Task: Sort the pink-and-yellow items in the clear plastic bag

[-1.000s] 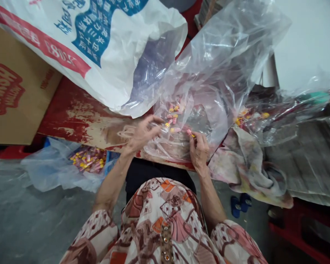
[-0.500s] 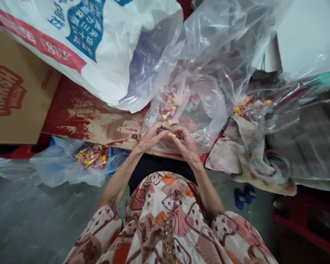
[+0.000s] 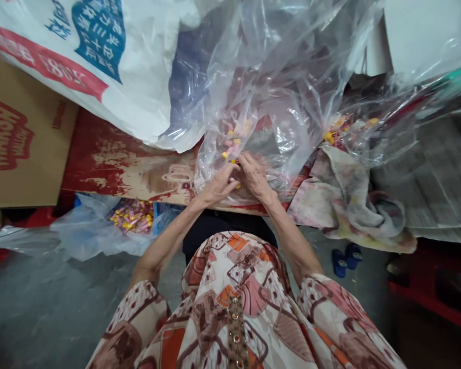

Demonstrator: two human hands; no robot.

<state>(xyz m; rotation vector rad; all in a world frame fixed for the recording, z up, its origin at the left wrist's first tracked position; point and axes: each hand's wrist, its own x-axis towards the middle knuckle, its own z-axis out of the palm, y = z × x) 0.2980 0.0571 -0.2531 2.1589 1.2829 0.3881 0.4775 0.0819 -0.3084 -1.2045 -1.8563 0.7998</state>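
Note:
My left hand (image 3: 218, 186) and my right hand (image 3: 254, 176) are pressed close together at the mouth of a big clear plastic bag (image 3: 276, 102). The fingers of both are pinched on a small pink and yellow piece (image 3: 235, 162) between them. More of these small pink and yellow pieces (image 3: 232, 143) lie inside the bag just beyond my fingers. The bag rests on a worn red table (image 3: 115, 164).
A large white woven sack (image 3: 111, 66) with red and blue print lies at the back left, beside a cardboard box (image 3: 19, 143). Below the table on the left, a bluish plastic bag (image 3: 92, 230) holds more pieces. A stained cloth (image 3: 349, 200) and another clear bag (image 3: 384, 128) lie to the right.
My hands, apart a second ago, have come together with a small piece between them and moved slightly farther into the bag's mouth.

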